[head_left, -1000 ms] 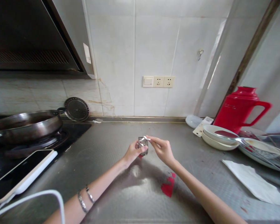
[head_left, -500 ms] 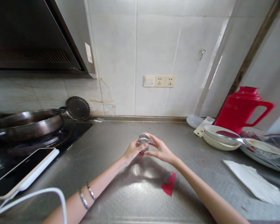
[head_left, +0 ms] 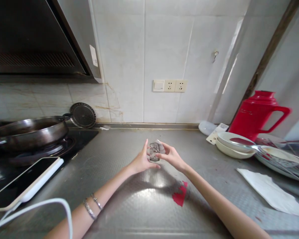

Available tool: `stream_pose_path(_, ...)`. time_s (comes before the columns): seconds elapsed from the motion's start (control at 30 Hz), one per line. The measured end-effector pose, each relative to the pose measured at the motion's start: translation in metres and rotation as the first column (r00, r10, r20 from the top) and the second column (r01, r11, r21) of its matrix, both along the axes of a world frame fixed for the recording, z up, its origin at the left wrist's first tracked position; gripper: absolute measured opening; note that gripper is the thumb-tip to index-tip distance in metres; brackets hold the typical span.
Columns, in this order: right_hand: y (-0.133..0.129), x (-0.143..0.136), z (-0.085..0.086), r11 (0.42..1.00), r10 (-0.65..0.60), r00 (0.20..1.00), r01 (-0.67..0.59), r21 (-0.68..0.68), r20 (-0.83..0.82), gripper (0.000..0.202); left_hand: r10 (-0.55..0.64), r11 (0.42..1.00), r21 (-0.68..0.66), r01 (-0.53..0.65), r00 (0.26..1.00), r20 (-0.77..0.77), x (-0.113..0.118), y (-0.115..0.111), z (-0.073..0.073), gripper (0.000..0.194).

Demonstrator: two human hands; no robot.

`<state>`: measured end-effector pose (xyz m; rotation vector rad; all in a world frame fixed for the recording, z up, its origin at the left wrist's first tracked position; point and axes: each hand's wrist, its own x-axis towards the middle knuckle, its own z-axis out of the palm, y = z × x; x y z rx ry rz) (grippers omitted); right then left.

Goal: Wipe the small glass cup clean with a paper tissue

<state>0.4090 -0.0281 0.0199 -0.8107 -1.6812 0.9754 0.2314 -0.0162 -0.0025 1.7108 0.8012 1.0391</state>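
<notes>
from my distant seat i see the right hand gripping a small clear object above the counter, seemingly bearing it alone because the left hand spreads its fingers open just beside it, any touch there unclear.

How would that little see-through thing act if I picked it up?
The little see-through thing might feel slippery, since it looks shiny. It's probably light: a pinch of the right hand seems enough to hold it. Its blocky shape might slide rather than roll.
</notes>
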Motion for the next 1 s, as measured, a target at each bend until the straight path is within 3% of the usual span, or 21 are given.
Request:
stream_pose_path(0.3, -0.003, -0.002, 0.0, 0.999, -0.022, 0.993, 0.019, 0.029, 0.113, 0.05, 0.165, 0.979, 0.121, -0.162, 0.986, -0.014, 0.01, -0.006, -0.009, 0.082)
stream_pose_path(0.43, -0.001, 0.0, 0.001, 0.998, -0.054, 0.994, 0.055, -0.006, 0.097, 0.035, 0.219, 0.958, 0.199, -0.207, 0.975, -0.037, 0.011, -0.012, -0.007, 0.079)
stream_pose_path(0.67, 0.009, 0.001, -0.009, 0.931, -0.33, 0.934, 0.297, 0.214, 0.139, 0.033, 0.22, 0.96, 0.192, -0.201, 0.972, -0.079, 0.014, -0.016, -0.013, 0.081)
stream_pose_path(0.8, 0.004, 0.002, -0.007, 0.906, -0.344, 0.925, 0.283, 0.315, 0.158, 0.03, 0.217, 0.959, 0.202, -0.197, 0.972, -0.085, 0.015, -0.016, -0.014, 0.081)
stream_pose_path(1.0, -0.009, -0.002, -0.002, 0.804, -0.344, 0.931, 0.224, 0.55, 0.123, 0.022, 0.224, 0.956, 0.201, -0.214, 0.974, -0.026, 0.017, -0.019, -0.012, 0.078)
